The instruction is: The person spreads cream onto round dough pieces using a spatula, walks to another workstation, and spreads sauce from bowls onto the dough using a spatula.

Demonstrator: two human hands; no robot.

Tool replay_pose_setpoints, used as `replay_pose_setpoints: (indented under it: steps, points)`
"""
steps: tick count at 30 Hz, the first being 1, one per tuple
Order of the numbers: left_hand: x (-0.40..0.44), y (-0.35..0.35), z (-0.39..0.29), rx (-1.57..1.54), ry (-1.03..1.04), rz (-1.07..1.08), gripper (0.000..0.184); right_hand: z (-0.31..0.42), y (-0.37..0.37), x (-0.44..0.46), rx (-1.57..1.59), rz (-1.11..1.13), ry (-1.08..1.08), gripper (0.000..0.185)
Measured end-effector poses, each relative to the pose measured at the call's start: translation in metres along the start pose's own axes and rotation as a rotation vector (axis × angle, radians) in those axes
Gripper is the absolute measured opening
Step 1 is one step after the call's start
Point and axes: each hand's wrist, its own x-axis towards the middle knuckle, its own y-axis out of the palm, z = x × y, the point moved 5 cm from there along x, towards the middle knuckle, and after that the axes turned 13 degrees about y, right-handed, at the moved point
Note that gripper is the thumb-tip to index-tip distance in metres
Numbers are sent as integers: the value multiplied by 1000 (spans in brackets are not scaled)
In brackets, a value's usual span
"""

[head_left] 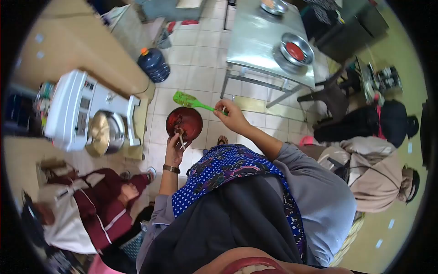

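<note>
A green spatula (pixel 187 100) with brown smears on its blade is in my right hand (pixel 232 117), whose fingers are closed on the handle's end. The blade is above the far edge of a red bowl (pixel 194 123). My left hand (pixel 174 150) grips the bowl's near left rim and also has a pale thin-handled utensil (pixel 182 140) at its fingers. That utensil reaches into the bowl, where dark brown matter lies; its head is hard to make out.
A white stand mixer (pixel 75 109) with a metal bowl (pixel 119 129) is at left. Ahead stand a blue water jug (pixel 154 66) and a steel table (pixel 255 41) with metal bowls. People sit at lower left (pixel 100 205) and right (pixel 374 173).
</note>
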Motion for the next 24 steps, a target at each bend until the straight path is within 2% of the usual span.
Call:
replay_pose_setpoints:
  steps: [3, 5, 8, 11, 13, 14, 15, 18, 20, 22, 24]
  points:
    - [52, 74, 19, -46, -141, 134, 35, -17, -55, 17, 18, -136, 24, 17]
    - [85, 118, 33, 39, -172, 187, 33, -30, -89, 30, 82, -306, 16, 17]
    - [124, 176, 56, -1, -293, 259, 43, -58, -119, 42, 101, -417, 93, 20]
    - [166, 219, 74, 43, -289, 289, 40, -74, -138, 54, 130, -491, 190, 25]
    - [183, 254, 74, 102, -291, 313, 51, -91, -140, 60, 182, -553, 309, 27]
    - [198, 268, 80, 77, -349, 452, 69, -87, -146, 65, 68, -590, 287, 29]
    - [206, 275, 86, 95, -384, 448, 69, -85, -150, 72, 110, -611, 302, 29]
    - [230, 311, 105, 138, -465, 427, 42, -78, -160, 97, 146, -648, 373, 31]
    - [246, 336, 114, 108, -522, 469, 37, -72, -169, 113, -65, -691, 339, 31]
    - [262, 357, 123, 70, -602, 491, 24, -68, -177, 126, -81, -698, 352, 31]
    - [275, 373, 129, 76, -626, 550, 25, -69, -184, 133, -101, -688, 380, 31]
